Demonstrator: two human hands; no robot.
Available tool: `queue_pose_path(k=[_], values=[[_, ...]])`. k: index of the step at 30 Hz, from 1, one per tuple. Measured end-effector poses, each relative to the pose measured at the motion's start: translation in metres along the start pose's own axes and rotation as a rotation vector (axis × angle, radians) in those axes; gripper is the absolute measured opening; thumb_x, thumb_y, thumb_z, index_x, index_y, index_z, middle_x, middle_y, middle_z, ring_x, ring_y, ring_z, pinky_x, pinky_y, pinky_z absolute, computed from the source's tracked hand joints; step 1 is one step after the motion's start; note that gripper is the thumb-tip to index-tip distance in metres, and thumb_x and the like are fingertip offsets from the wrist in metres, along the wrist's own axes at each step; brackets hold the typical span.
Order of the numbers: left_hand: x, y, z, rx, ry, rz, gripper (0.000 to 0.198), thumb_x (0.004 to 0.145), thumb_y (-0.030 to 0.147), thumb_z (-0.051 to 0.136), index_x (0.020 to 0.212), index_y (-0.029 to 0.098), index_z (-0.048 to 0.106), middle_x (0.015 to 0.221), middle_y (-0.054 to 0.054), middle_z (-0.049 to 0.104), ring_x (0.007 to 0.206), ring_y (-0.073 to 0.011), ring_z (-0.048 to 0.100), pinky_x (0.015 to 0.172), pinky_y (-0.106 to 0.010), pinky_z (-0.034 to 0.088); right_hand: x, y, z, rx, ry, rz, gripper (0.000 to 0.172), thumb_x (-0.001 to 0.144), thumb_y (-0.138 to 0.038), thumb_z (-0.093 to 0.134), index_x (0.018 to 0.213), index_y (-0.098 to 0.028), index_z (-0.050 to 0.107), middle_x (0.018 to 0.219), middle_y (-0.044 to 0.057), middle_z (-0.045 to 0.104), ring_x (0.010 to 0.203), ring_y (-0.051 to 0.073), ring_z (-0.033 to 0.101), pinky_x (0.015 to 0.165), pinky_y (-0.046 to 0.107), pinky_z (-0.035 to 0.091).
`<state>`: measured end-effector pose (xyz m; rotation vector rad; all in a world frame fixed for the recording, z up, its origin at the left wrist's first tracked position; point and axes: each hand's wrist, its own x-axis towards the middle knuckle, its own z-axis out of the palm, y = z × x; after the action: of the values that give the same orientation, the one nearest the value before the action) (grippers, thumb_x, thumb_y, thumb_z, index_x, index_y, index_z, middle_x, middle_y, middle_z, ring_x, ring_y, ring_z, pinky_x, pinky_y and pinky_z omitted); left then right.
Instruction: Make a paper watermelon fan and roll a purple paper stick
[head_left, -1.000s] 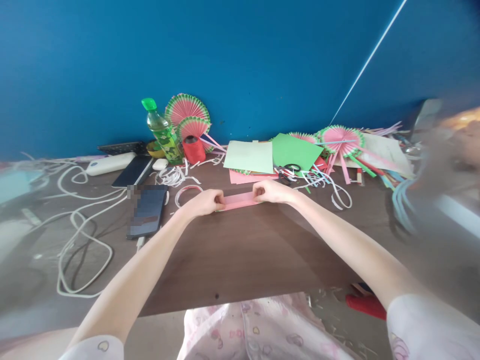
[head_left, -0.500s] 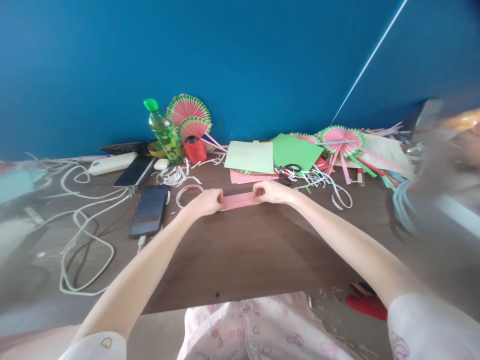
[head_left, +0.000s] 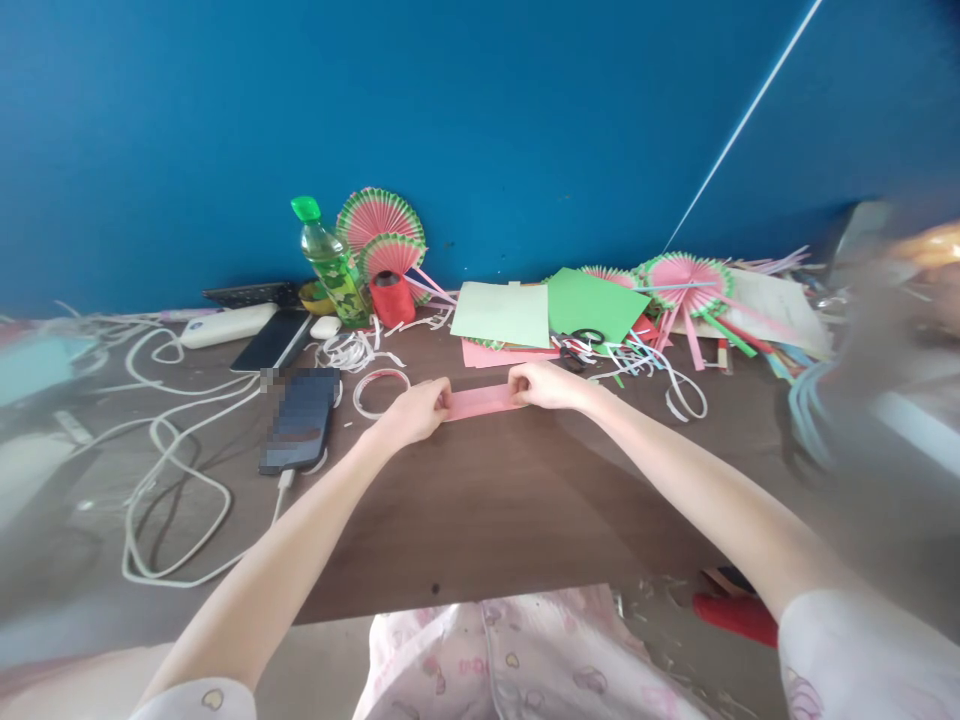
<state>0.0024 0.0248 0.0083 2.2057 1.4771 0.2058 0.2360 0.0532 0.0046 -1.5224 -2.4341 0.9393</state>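
Note:
A narrow pink paper strip (head_left: 481,402) stretches between my two hands, just above or on the brown table. My left hand (head_left: 421,408) pinches its left end, with the fingertips curled over the paper. At the other end, my right hand (head_left: 541,386) grips the strip the same way. Part of each end is hidden under the fingers. A roll of tape (head_left: 357,398) lies left of my left hand. Behind the strip are a pale green sheet (head_left: 500,313), a bright green sheet (head_left: 596,308) and black-handled scissors (head_left: 587,337).
Pink and green pleated paper fans (head_left: 686,280) lie at the back right, others stand by a green-capped bottle (head_left: 335,270). A red roll (head_left: 392,298) stands beside it. Phone (head_left: 302,420) and white cables (head_left: 180,580) occupy the left. Paper scraps lie about.
My left hand has shifted very slightly to the right. Both hands keep hold of the pink strip, and the view has moved a little.

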Motion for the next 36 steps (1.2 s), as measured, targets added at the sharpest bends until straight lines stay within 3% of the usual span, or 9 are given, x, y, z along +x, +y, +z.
queue_pose_path(k=[8,15,20,25,30,36], values=[[-0.003,-0.006,0.008,-0.018,0.068,0.02,0.006,0.072,0.015,0.048,0.075,0.02,0.046,0.075,0.0,0.05,0.07,-0.0148,0.051,0.068,-0.027,0.04,-0.003,-0.008,-0.003,-0.076,0.008,0.013,0.009,0.071,-0.019,0.058,0.066,-0.019,0.052,0.071,0.0,0.056,0.061,0.012,0.048,0.054,0.023,0.031],[-0.01,-0.005,0.011,0.049,0.157,0.121,0.004,0.077,0.015,0.048,0.078,0.017,0.052,0.082,-0.004,0.049,0.081,-0.0181,0.047,0.079,-0.032,0.04,-0.001,0.013,0.002,-0.167,0.107,-0.037,0.022,0.071,-0.036,0.064,0.066,-0.018,0.051,0.076,0.002,0.05,0.072,0.016,0.046,0.063,0.025,0.033],[-0.013,-0.008,0.02,0.088,0.194,0.204,0.039,0.082,0.01,0.038,0.114,0.024,0.055,0.102,-0.005,0.052,0.091,-0.0187,0.042,0.09,-0.038,0.035,-0.004,0.025,0.011,-0.145,0.185,-0.121,0.022,0.074,-0.039,0.062,0.073,-0.018,0.054,0.088,0.005,0.048,0.088,0.02,0.044,0.077,0.031,0.035],[-0.013,-0.015,0.025,0.169,0.145,0.291,0.052,0.084,0.007,0.034,0.116,0.041,0.056,0.112,-0.002,0.05,0.099,-0.02,0.038,0.094,-0.042,0.029,-0.009,0.029,0.02,-0.098,0.293,-0.192,0.016,0.077,-0.035,0.06,0.079,-0.02,0.056,0.089,0.004,0.051,0.093,0.022,0.043,0.082,0.035,0.031],[-0.013,-0.017,0.025,0.207,0.116,0.269,0.052,0.085,0.009,0.032,0.118,0.043,0.053,0.113,-0.003,0.047,0.104,-0.0221,0.038,0.093,-0.044,0.03,-0.014,0.024,0.024,-0.061,0.321,-0.279,0.009,0.082,-0.029,0.054,0.084,-0.021,0.058,0.088,0.005,0.052,0.093,0.021,0.043,0.085,0.035,0.03],[-0.017,-0.007,0.025,0.301,0.205,0.338,0.038,0.086,0.018,0.04,0.115,0.034,0.058,0.106,-0.006,0.05,0.101,-0.0219,0.042,0.09,-0.039,0.033,-0.017,0.017,0.023,-0.104,0.29,-0.391,0.013,0.085,-0.022,0.048,0.079,-0.019,0.059,0.085,0.005,0.056,0.087,0.019,0.044,0.083,0.032,0.032]])
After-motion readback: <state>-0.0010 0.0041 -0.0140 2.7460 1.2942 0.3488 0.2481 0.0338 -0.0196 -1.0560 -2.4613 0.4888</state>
